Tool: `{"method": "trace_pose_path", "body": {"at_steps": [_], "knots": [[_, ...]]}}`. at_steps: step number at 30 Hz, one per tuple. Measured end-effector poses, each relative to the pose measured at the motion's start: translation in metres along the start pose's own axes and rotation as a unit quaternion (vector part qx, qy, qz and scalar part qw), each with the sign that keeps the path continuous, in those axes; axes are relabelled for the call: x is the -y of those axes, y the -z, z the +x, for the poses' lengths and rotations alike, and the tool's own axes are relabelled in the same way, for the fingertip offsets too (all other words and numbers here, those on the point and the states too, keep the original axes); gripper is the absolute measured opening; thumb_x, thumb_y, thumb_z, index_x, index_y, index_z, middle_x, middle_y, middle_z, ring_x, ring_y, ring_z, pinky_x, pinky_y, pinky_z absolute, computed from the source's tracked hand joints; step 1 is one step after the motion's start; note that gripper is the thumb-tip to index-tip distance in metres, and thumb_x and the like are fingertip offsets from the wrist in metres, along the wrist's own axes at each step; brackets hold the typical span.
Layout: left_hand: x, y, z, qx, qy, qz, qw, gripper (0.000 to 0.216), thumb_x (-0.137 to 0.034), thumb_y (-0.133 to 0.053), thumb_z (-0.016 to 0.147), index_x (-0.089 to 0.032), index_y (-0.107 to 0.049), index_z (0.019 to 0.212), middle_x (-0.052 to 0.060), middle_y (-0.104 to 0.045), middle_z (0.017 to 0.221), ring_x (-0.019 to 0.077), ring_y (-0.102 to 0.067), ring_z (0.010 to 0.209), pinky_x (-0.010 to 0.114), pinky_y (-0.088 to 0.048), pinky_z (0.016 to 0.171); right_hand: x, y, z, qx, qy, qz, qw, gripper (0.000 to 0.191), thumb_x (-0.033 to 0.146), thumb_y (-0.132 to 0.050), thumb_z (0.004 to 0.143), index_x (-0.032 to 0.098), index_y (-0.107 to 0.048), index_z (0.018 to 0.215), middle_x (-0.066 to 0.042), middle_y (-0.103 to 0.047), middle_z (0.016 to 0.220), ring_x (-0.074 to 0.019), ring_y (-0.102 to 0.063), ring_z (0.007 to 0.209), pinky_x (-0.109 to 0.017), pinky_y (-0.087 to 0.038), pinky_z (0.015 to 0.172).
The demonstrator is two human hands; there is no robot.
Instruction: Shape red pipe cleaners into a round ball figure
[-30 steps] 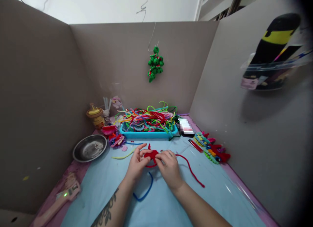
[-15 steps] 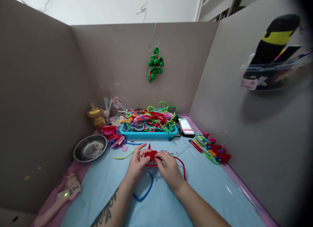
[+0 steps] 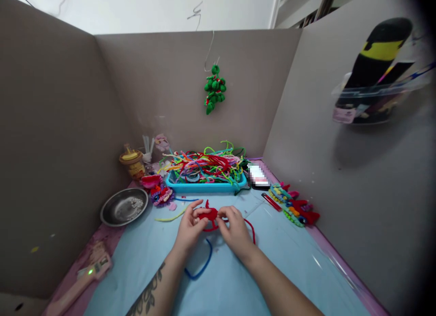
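Left hand (image 3: 188, 228), right hand (image 3: 235, 230): both closed, pinching red pipe-cleaner bundle (image 3: 210, 214) between them, low over table (image 3: 293, 270), in front of blue tray (image 3: 204, 188). Change: free red tail (image 3: 251, 226), a second ago trailing far right, now drawn into short loop beside right hand. Judgement: more stem wound into bundle.

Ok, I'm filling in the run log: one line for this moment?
left hand: pinching red fuzzy pipe-cleaner coil | right hand: pinching same coil | blue pipe cleaner: on light-blue mat

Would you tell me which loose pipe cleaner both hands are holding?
The red pipe cleaner, held by the left hand and right hand; the blue one and yellow one lie loose.
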State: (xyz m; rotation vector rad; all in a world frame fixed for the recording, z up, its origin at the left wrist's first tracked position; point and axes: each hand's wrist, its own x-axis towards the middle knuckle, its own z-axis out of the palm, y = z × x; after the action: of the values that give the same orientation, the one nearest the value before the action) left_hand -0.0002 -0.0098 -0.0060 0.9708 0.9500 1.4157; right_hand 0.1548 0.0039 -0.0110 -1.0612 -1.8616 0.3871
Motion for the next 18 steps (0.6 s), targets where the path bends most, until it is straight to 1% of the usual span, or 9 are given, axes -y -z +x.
{"method": "trace_pose_path", "body": {"at_steps": [4, 7, 10, 14, 16, 18], "knots": [[-0.0025, -0.0047, -0.0017, -0.002, -0.002, 0.011, 1.0, 0.055, -0.024, -0.074, 0.064, -0.02, -0.049, 0.113, 0.007, -0.068, 0.09, 0.0194, -0.065, 0.082, 0.028, -0.048, 0.07, 0.0006, 0.0012, 0.0008, -0.009, 0.002, 0.0, 1.0, 0.011, 0.012, -0.05, 0.081, 0.02, -0.056, 0.084, -0.004, -0.06, 0.079, -0.0198, -0.055, 0.079, -0.032, -0.045, 0.071], [-0.0018, -0.0067, -0.0023, -0.007, -0.002, 0.008, 1.0, 0.057, -0.025, -0.074, 0.065, -0.021, -0.047, 0.114, 0.006, -0.068, 0.089, 0.0186, -0.065, 0.079, 0.029, -0.049, 0.069, 0.003, 0.0043, 0.0025, -0.008, 0.031, 0.006, 0.999, 0.017, 0.009, -0.048, 0.081, 0.021, -0.058, 0.089, -0.005, -0.062, 0.085, -0.0207, -0.055, 0.084, -0.034, -0.045, 0.076], [-0.0003, -0.0055, -0.0012, -0.012, 0.005, -0.006, 1.0, 0.06, -0.024, -0.074, 0.064, -0.022, -0.045, 0.117, 0.005, -0.067, 0.09, 0.0179, -0.064, 0.079, 0.029, -0.049, 0.069, 0.0054, 0.0069, 0.0034, 0.015, 0.058, 0.018, 0.998, 0.023, 0.009, -0.049, 0.079, 0.021, -0.059, 0.096, -0.006, -0.062, 0.093, -0.0217, -0.054, 0.091, -0.037, -0.044, 0.082], [0.001, -0.0022, 0.001, -0.012, 0.01, -0.012, 1.0, 0.062, -0.023, -0.074, 0.063, -0.021, -0.043, 0.117, 0.005, -0.066, 0.09, 0.0165, -0.064, 0.075, 0.028, -0.05, 0.068, 0.0051, 0.0068, 0.003, 0.061, 0.042, 0.005, 0.997, 0.028, 0.008, -0.051, 0.077, 0.021, -0.058, 0.101, -0.006, -0.06, 0.097, -0.0221, -0.054, 0.093, -0.039, -0.045, 0.084], [0.0019, -0.0016, 0.001, -0.004, 0.018, -0.01, 1.0, 0.063, -0.024, -0.074, 0.064, -0.021, -0.041, 0.118, 0.005, -0.065, 0.091, 0.0159, -0.064, 0.072, 0.028, -0.05, 0.066, 0.0037, 0.0062, 0.0028, 0.081, 0.045, -0.017, 0.996, 0.037, 0.007, -0.052, 0.075, 0.023, -0.057, 0.109, -0.007, -0.058, 0.102, -0.0227, -0.052, 0.097, -0.041, -0.045, 0.086], [0.0036, -0.0019, 0.0004, 0.008, 0.029, -0.003, 1.0, 0.066, -0.023, -0.073, 0.065, -0.022, -0.039, 0.122, 0.003, -0.064, 0.089, 0.0145, -0.063, 0.068, 0.026, -0.049, 0.063, 0.0024, 0.006, 0.0027, 0.103, 0.059, -0.041, 0.992, 0.052, 0.004, -0.053, 0.071, 0.026, -0.054, 0.119, -0.008, -0.054, 0.111, -0.0235, -0.05, 0.104, -0.042, -0.045, 0.09]]}}
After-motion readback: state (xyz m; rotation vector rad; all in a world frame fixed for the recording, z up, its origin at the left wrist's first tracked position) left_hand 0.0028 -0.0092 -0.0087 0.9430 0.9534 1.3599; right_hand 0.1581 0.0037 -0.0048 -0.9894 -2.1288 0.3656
